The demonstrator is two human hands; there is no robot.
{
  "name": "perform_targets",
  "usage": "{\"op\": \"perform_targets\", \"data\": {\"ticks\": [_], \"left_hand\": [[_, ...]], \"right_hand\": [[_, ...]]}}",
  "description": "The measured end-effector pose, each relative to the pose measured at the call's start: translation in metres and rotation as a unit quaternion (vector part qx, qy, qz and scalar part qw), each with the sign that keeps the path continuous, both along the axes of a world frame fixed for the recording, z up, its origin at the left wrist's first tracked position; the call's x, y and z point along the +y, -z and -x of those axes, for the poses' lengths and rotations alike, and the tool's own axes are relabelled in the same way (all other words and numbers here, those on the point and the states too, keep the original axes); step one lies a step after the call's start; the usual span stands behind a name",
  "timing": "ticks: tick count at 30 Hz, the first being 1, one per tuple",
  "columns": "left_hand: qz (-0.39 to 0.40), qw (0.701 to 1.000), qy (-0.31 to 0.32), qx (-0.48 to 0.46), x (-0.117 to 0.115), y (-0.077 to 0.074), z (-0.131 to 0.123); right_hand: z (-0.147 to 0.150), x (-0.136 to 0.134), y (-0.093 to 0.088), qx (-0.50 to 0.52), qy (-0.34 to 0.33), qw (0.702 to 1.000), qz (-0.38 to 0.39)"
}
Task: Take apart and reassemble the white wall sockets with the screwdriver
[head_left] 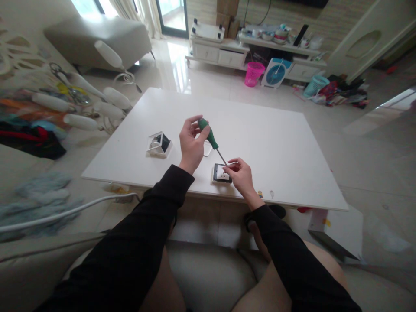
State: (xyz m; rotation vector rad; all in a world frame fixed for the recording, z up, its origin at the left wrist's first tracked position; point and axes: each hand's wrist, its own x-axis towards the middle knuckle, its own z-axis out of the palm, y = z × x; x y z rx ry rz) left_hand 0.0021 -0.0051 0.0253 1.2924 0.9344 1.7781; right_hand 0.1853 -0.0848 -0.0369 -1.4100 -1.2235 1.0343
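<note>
My left hand grips the green handle of a screwdriver, its shaft slanting down to the right. At the shaft's lower end, my right hand has its fingers pinched near the tip; whether a screw is between them is too small to tell. Just below the tip lies a wall socket with a white face and a dark frame, close to the table's near edge. A white cover frame lies behind it, partly hidden by my left hand. Farther left stand more white and black socket parts.
The white table spans the middle. Two small items, one yellowish and one clear, lie near its front edge. A lamp with white shades stands at the left. A white box sits on the floor at right.
</note>
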Motion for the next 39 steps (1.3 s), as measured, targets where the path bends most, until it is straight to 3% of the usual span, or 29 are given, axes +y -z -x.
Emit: {"op": "perform_targets", "data": {"ticks": [27, 39], "left_hand": [[0.009, 1.0, -0.008, 0.009, -0.0019, -0.0007, -0.0022], [0.006, 1.0, -0.007, 0.007, 0.0033, 0.0006, 0.003]], "right_hand": [[-0.0003, 0.0004, 0.0003, -0.032, 0.012, 0.999, 0.002], [0.0031, -0.0022, -0.0041, 0.006, 0.0, 1.0, -0.014]]}}
